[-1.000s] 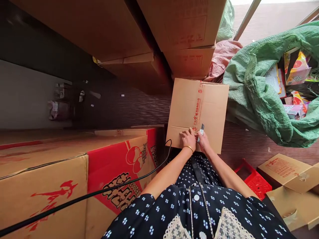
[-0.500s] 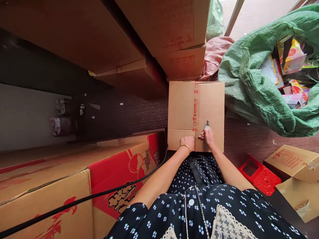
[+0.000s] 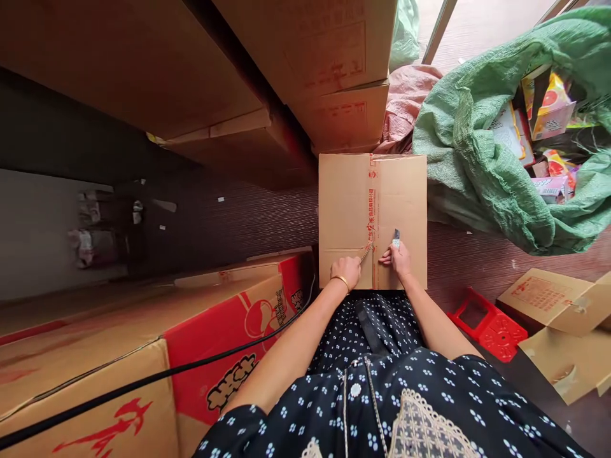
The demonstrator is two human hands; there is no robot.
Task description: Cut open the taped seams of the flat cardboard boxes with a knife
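Observation:
A flat brown cardboard box [image 3: 351,191] lies on the floor in front of my knees, with a strip of red-printed tape [image 3: 371,210] down its middle seam. My left hand [image 3: 345,270], with a gold bangle at the wrist, is closed on a lifted end of that tape near the box's near edge. My right hand [image 3: 398,261] rests on the box just right of the seam, closed on a small box cutter [image 3: 396,238] whose tip sticks up past the fingers.
Large stacked cartons [image 3: 305,57] stand behind the box and a red-printed carton [image 3: 224,318] at my left with a black cable [image 3: 157,378] across it. A green sack [image 3: 482,159] of snack packets lies at right. A red plastic stool [image 3: 491,327] and opened cartons [image 3: 558,324] are at lower right.
My left hand has peeled the near end of the tape up from the seam. My right hand with the cutter shifted slightly right of the seam. The view moved a little.

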